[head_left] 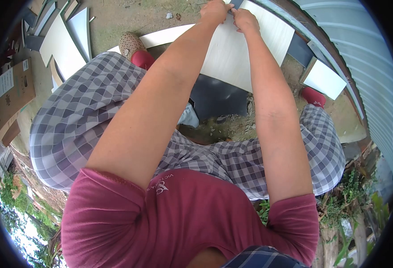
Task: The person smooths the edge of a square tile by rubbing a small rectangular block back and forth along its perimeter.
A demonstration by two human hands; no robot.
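Observation:
Both arms reach forward to the top edge of the head view. My left hand [214, 12] is closed, its fingertips at a dark grey strip [236, 3] that is partly cut off by the frame. On the strip's other side my right hand [245, 20] is also closed, with its fingers against the strip's near end. Under both hands lies a pale wood-grain board [227, 56]. A dark grey sheet [219, 96] shows below the near edge of that board.
Cut boards [62, 47] are piled at the left near a cardboard box [11, 94]. A corrugated metal wall [361, 44] runs along the right, with a white-faced block [325, 78] beside it. My feet in red socks flank the board; a patterned shoe [131, 43] shows left.

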